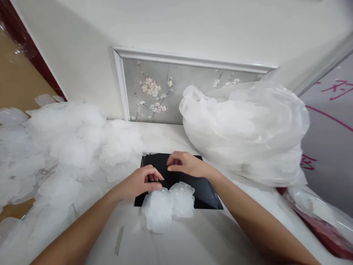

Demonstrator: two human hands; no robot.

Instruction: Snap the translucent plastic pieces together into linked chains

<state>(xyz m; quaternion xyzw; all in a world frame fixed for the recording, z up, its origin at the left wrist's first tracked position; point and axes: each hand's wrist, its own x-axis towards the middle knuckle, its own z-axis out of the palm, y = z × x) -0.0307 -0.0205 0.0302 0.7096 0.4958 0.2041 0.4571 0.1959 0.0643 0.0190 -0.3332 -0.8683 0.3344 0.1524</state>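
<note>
My left hand [145, 181] hovers over the left part of a black sheet [202, 187], fingers loosely curled and the thumb apart from them. Its thumb tip is right beside a translucent white petal-edged piece [160, 209]; whether they touch I cannot tell. A second such piece [183, 200] lies against it on the right, both at the sheet's near edge. My right hand [187, 162] is above the sheet's far part, with a gap between its thumb and bent fingers. Nothing shows in either hand.
A big heap of similar white translucent pieces [74, 143] covers the left side. On the right stands a bulging white plastic bag [245, 129]. Behind is a framed floral panel [157, 95] on the wall. A whiteboard with red writing [331, 110] is at the far right.
</note>
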